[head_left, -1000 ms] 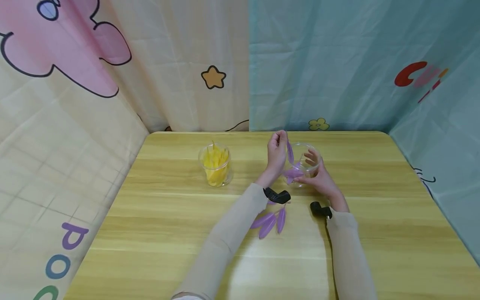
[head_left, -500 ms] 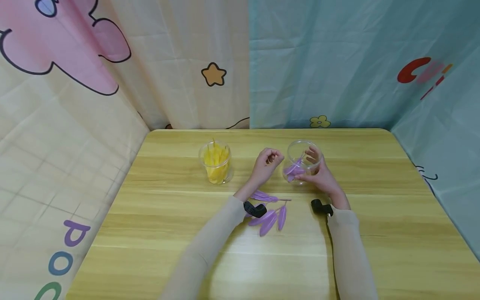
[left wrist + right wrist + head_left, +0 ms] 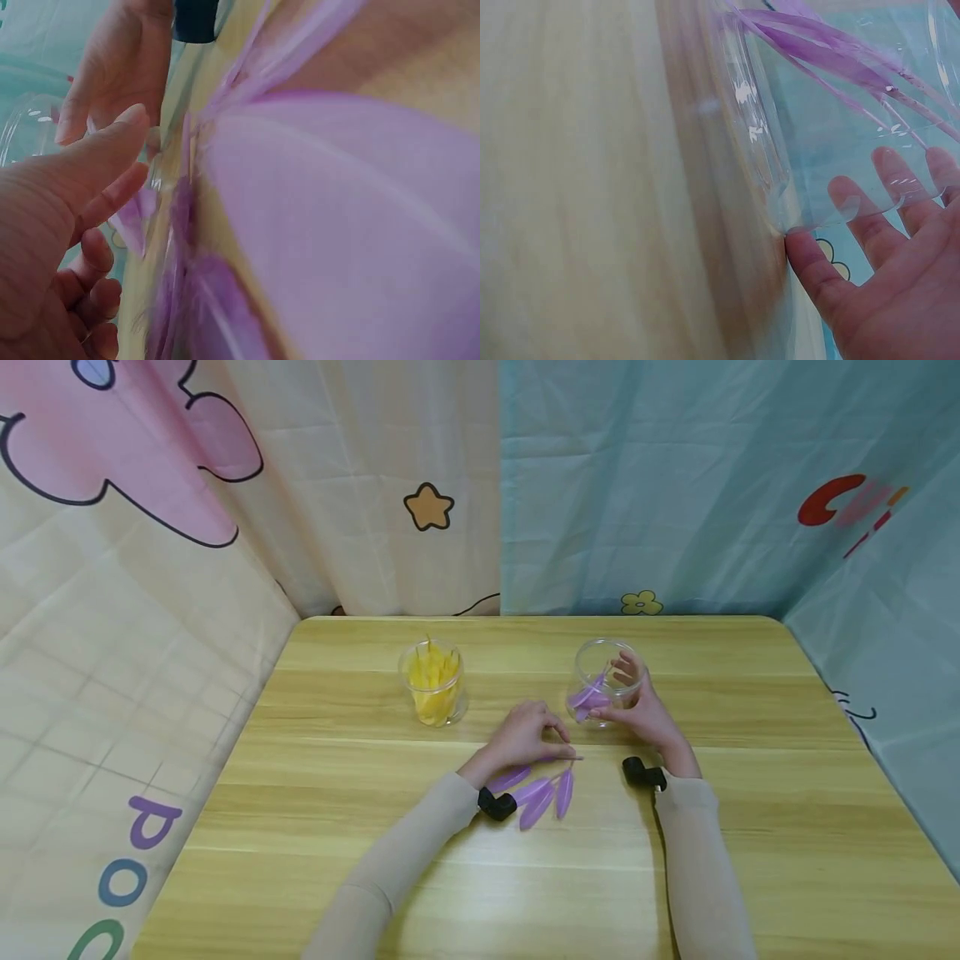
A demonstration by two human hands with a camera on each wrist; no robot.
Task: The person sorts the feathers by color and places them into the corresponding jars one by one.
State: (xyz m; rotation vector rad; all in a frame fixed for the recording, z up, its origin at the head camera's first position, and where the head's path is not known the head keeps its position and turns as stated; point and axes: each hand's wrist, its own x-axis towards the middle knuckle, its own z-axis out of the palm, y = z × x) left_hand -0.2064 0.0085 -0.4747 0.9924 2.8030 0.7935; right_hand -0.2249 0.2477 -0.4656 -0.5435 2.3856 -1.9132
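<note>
My left hand (image 3: 525, 739) covers the tips of the purple feathers (image 3: 536, 789) on the table, so I cannot tell if my fingers pinch one or only touch. In the left wrist view the feathers (image 3: 337, 225) are very near and blurred, and the picture edge cuts them. The clear cup (image 3: 840, 120) is cut by the frame in the right wrist view; its bottom is not visible.
</note>
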